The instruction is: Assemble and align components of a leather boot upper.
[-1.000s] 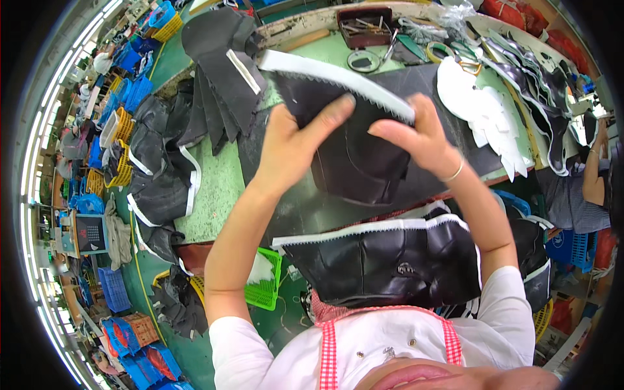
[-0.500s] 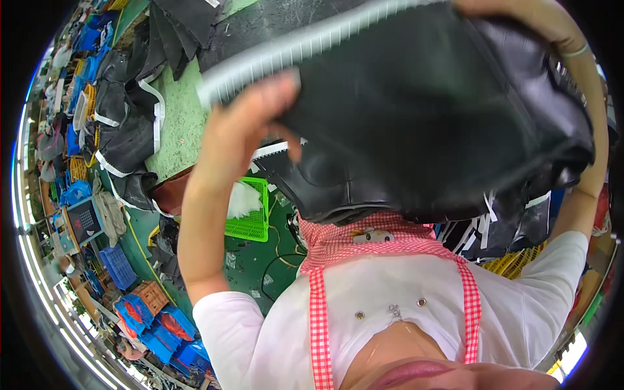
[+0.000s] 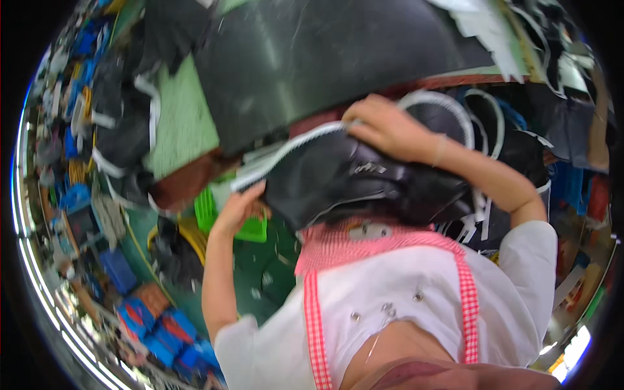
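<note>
Green tabletop (image 3: pixel 185 107), scuffed and bare, beside the mat (image 3: pixel 279 71), between its left edge and some trimmed pieces (image 3: pixel 123 140), black with white borders, farther left of it. Red-brown table edge (image 3: pixel 188 175) slanting below the mat's lower left corner. Under that same corner, left hand (image 3: pixel 239 211) at the left end of the leather (image 3: pixel 312 175), thumb along the white edging, fingers curled; too blurred to tell whether gripping or only touching. Green basket (image 3: pixel 252 229) partly behind it.

Just below the mat's near edge, the black leather, its toothed edging climbing rightward, more white strips layered behind, creased body reaching down to the checked apron (image 3: pixel 383 242). Below the mat's right half, right hand (image 3: pixel 392 130) closed on the leather's upper edge. Broad open room over the mat itself, up to white pieces (image 3: pixel 481 23) at its upper right; tight between its near edge and the leather. Far right of the mat, another person's arm (image 3: pixel 598 123), blurred.

Compared with half a second ago, left hand lower and less spread beside the mat; leather down from over it, leaving its dark surface mostly uncovered; right hand lower too.
</note>
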The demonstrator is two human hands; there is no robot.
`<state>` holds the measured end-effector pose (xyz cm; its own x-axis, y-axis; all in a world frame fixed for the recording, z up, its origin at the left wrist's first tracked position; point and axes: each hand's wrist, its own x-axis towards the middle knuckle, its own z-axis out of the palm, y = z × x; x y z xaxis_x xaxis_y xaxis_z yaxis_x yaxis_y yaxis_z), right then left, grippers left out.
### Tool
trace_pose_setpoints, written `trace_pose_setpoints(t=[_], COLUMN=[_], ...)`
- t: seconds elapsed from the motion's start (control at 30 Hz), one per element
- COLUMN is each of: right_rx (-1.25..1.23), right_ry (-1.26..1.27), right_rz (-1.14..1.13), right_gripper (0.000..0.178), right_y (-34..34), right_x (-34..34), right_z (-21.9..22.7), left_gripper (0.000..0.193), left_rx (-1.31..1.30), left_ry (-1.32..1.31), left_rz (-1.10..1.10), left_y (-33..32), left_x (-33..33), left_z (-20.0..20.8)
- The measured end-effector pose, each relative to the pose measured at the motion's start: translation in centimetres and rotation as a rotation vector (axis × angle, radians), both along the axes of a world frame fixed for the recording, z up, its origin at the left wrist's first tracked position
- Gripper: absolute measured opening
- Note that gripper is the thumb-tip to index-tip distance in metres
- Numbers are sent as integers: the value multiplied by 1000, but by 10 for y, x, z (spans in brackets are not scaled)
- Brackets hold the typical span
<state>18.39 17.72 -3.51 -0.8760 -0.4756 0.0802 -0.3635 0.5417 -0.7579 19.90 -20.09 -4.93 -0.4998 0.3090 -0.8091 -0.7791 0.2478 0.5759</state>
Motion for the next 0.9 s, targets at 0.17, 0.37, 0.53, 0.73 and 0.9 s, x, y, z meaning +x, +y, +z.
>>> trace_pose_setpoints(t=[0.17, 0.37, 0.53, 0.73, 0.9], right_rx=[-210, -101, 127, -29, -356], right_ry=[86, 222, 449, -360, -896], right_rz=[-31, -328, -608, -261, -176], right_gripper=[25, 13, 20, 9, 12], right_y=[1, 66, 165, 103, 103], right_x=[-3, -52, -114, -50, 15], right_z=[11, 56, 44, 102, 122], left_gripper=[35, 32, 20, 47, 75], left_rx=[-309, -754, -393, 259, 327], left_ry=[81, 905, 1387, 1096, 869], left_rz=[-572, -560, -901, -952, -936], left_y=[-15, 26, 148, 204, 196], left_x=[-49, -123, -164, -116, -88], left_z=[53, 128, 109, 72, 25])
